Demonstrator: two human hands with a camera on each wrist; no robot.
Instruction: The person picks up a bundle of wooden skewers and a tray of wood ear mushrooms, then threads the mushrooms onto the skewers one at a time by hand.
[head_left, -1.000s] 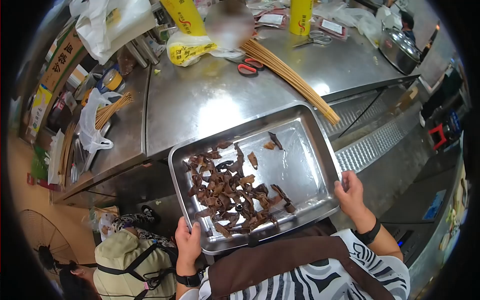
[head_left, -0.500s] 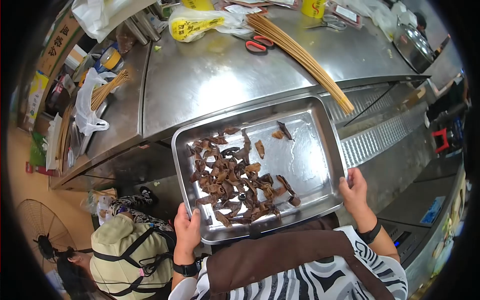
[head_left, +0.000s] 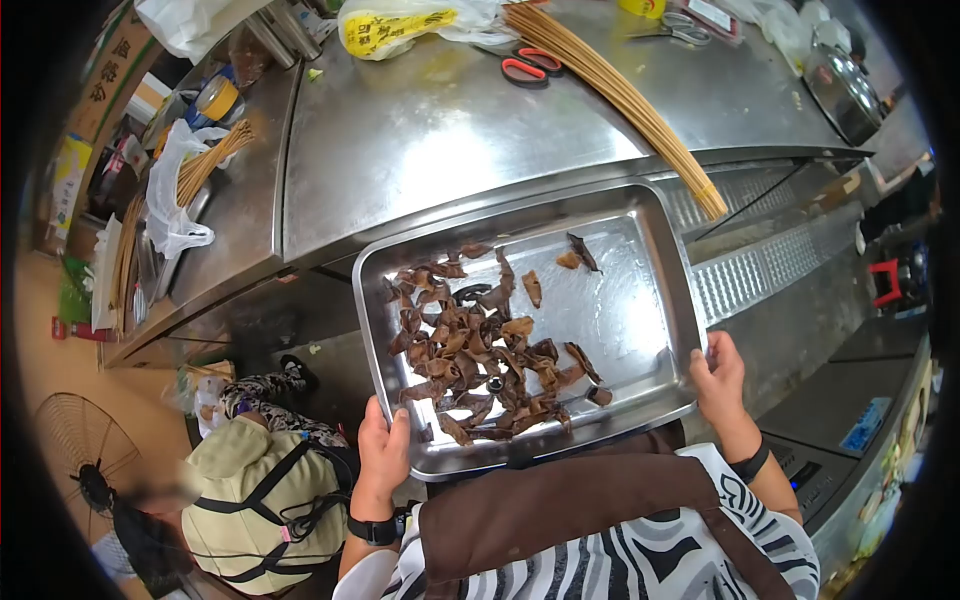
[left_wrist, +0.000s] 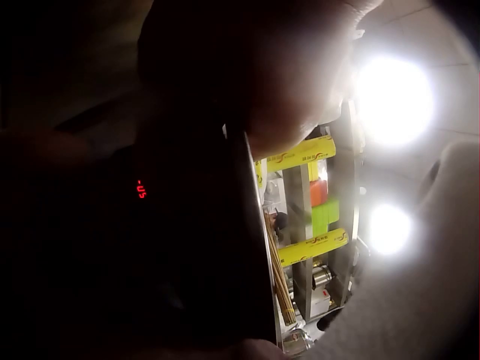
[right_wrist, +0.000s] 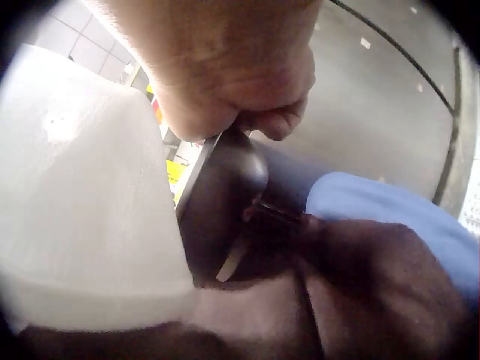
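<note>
Gripping the tray with left fingers and right fingers curled closed around opposite edges; best held level between them, with firmer support from the left fingers, nearer the heaped brown strips.

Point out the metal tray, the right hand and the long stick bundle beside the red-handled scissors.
Metal tray [head_left: 628, 325]: head view, bare part of its floor.
Right hand [head_left: 720, 384]: head view, middle of the hand.
Long stick bundle [head_left: 622, 97]: head view, about midway along its length.
</note>
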